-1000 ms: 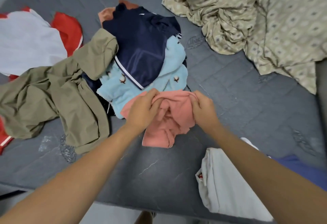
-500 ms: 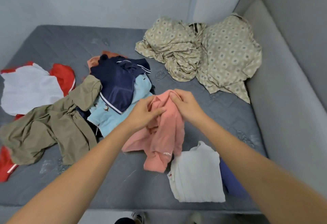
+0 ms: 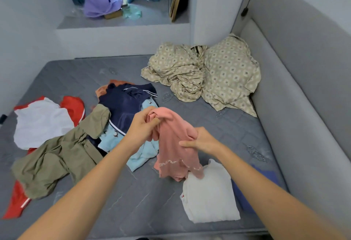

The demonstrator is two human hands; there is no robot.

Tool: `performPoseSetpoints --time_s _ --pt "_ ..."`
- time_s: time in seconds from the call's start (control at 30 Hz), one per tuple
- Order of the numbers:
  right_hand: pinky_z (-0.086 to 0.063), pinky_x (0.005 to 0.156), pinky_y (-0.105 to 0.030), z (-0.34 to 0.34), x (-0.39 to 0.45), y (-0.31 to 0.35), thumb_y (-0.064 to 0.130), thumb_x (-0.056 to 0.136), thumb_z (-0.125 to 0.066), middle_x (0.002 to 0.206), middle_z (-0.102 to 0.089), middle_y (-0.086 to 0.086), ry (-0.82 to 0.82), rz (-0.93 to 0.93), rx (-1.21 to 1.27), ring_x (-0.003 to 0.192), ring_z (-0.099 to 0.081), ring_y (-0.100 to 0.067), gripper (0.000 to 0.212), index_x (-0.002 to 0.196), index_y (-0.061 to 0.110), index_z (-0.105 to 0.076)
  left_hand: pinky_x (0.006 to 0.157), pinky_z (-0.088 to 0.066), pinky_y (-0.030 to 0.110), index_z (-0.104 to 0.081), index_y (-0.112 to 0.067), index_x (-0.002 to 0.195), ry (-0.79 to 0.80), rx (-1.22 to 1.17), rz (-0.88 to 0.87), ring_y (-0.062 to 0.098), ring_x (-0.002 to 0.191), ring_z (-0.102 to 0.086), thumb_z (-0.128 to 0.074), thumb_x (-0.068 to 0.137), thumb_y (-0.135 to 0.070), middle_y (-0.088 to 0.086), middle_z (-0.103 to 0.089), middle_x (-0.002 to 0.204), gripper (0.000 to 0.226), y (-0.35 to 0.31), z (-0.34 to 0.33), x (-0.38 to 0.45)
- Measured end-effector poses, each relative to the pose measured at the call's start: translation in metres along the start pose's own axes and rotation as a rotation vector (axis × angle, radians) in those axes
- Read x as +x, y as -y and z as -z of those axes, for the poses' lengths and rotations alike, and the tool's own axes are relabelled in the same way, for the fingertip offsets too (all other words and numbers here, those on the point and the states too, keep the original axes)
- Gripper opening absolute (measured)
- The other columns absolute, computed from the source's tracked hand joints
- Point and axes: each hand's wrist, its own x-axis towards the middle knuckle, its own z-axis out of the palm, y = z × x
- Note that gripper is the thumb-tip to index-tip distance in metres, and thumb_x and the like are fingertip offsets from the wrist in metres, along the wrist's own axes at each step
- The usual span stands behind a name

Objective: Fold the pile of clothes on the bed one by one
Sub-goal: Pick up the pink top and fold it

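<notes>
The pink garment (image 3: 174,143) hangs above the grey mattress (image 3: 144,205), gripped by both hands, its embroidered hem dangling just over the near end of a folded white garment (image 3: 209,196). The left hand (image 3: 141,127) is closed in a fist around a bunched top corner of the pink cloth; the right hand (image 3: 201,141) pinches the cloth's right edge lower down, thumb on the front.

Left of the hands lies the unfolded pile: a light blue top (image 3: 142,154) under a navy garment (image 3: 123,107), with an olive garment (image 3: 57,154) sprawled toward the mattress's left edge. Beyond it sits a white and red shirt (image 3: 41,122), and a red piece (image 3: 17,201) reaches the near left corner.

A blue folded piece (image 3: 245,200) peeks out beside the white one, close to the padded grey side panel (image 3: 296,107) that bounds the right edge. A crumpled patterned sheet (image 3: 209,72) fills the far right corner. Bare mattress stays open along the near edge, in front of the pile, and at the far left.

On the window ledge (image 3: 117,21) rests a purple bag (image 3: 100,5); its contents cannot be told.
</notes>
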Motion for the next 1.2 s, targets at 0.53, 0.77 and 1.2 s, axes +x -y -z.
performPoseSetpoints --time_s 0.53,0.77,1.2 --pt "-0.04 0.067 -0.02 0.022 -0.016 0.143 0.0 0.076 -0.068 0.08 -0.062 0.001 -0.015 0.378 -0.24 0.072 -0.053 -0.004 0.016 0.092 0.002 -0.069 0.096 -0.053 0.027 -0.067 -0.022 0.126 0.397 0.208 -0.105 0.009 0.114 -0.068 -0.083 0.089 -0.034 -0.006 -0.073 0.119 0.042 -0.089 0.022 0.024" --pt "-0.048 0.097 -0.025 0.051 -0.045 0.149 0.028 0.074 -0.09 0.115 -0.07 0.006 0.069 0.287 -0.178 0.107 -0.063 0.004 0.053 0.122 0.027 -0.065 0.07 -0.042 0.03 -0.069 -0.01 0.092 0.419 0.29 -0.278 0.008 0.075 -0.055 -0.071 0.099 -0.021 0.007 -0.062 0.08 0.013 -0.12 0.009 0.045" --pt "-0.055 0.082 -0.029 0.045 -0.014 0.097 -0.014 0.088 -0.051 0.1 -0.075 -0.002 0.032 0.048 -0.321 0.087 -0.065 -0.005 0.041 0.114 0.007 -0.075 0.08 -0.051 0.035 -0.068 0.0 0.102 0.494 0.124 -0.288 0.023 0.079 -0.063 -0.063 0.101 -0.002 0.014 -0.067 0.083 0.005 -0.138 0.021 0.043"
